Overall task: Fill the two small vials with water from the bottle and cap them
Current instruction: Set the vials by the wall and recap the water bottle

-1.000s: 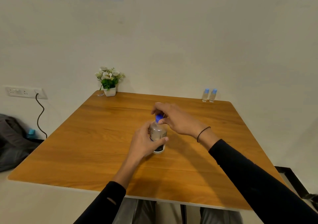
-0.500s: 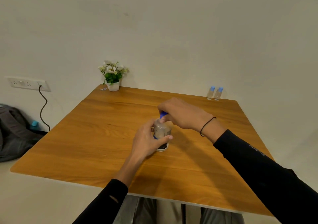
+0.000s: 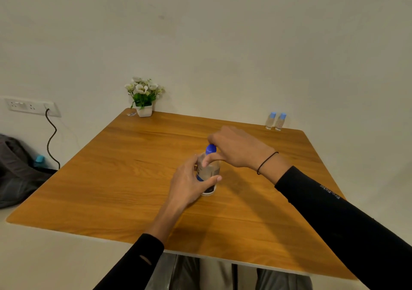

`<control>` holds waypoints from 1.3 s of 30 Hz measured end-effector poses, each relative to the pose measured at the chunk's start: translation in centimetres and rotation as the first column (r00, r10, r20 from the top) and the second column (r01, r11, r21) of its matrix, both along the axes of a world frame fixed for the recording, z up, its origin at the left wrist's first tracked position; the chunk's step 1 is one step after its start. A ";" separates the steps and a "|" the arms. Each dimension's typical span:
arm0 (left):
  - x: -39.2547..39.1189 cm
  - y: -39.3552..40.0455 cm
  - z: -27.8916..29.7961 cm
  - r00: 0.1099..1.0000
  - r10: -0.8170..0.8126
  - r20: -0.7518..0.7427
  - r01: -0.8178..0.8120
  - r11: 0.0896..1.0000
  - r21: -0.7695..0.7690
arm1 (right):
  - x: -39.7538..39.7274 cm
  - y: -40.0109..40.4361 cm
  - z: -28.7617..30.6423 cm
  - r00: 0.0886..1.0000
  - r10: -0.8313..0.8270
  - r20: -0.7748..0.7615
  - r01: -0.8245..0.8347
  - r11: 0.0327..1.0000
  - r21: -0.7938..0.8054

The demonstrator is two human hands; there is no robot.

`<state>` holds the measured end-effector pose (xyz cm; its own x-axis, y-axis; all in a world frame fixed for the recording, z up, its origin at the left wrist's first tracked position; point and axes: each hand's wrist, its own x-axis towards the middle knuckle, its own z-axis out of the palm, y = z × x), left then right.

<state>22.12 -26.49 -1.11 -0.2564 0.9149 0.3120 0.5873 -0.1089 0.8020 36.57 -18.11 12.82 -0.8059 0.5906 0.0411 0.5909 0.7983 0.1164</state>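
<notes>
Table: the wooden table (image 3: 124, 178) carries everything; the water bottle stands near its middle, and the two vials stand at the far right corner, well apart from it.
Water bottle: the water bottle (image 3: 208, 171) is small, clear plastic with a label, upright on its base, long axis vertical, neck pointing up. I judge it light and thin-walled, so a hard squeeze could dent it or push water out once it is open; the label band at mid-body is the sensible place to hold it.
Left hand: the left hand (image 3: 189, 182) wraps the bottle's body, thumb across the near side, steadying it on the table.
Right hand: the right hand (image 3: 236, 149) comes from above and to the right, fingers and thumb curled round the cap.
Bottle cap: the blue cap (image 3: 210, 149) is on the neck, facing up. Whether it is loosened I cannot tell. It probably wants a firm fingertip pinch.
Vials: the two vials (image 3: 275, 121) stand upright, just beside each other, pale blue caps on, long axes vertical. They look light and easy to tip, so each likely needs holding low on the body while pouring. Neither is opened or filled yet, as I judge.
</notes>
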 end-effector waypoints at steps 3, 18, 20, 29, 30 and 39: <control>0.0 0.0 0.0 1.000 0.005 0.013 -0.005 1.000 0.001 | 0.4 0.0 0.6 0.995 0.083 -0.047 -0.091 0.979 -0.185; -0.1 0.3 -0.3 1.000 -0.004 -0.007 0.004 1.000 0.014 | 0.7 -0.3 1.2 0.990 0.126 -0.066 -0.134 0.980 -0.148; -0.1 0.3 -0.2 1.000 -0.006 -0.017 0.007 1.000 0.016 | 0.6 -0.4 1.2 0.991 0.122 -0.054 -0.128 0.984 -0.127; -0.3 0.5 -0.7 0.999 -0.005 -0.031 0.006 1.000 0.003 | 0.2 -0.7 1.0 0.995 0.093 -0.033 -0.096 0.987 -0.125; -0.3 0.5 -0.7 0.999 0.001 -0.035 -0.001 1.000 0.003 | 0.3 -1.0 1.1 0.991 0.121 -0.054 -0.128 0.978 -0.162; -0.4 0.5 -0.7 0.999 -0.008 -0.035 0.008 1.000 -0.004 | 0.0 -0.8 1.0 0.996 0.089 -0.007 -0.090 0.994 -0.061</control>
<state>21.73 -25.96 -1.80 -0.2380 0.9180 0.3172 0.6142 -0.1108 0.7813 36.53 -18.93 13.77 -0.8556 0.5175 0.0103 0.5171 0.8536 0.0633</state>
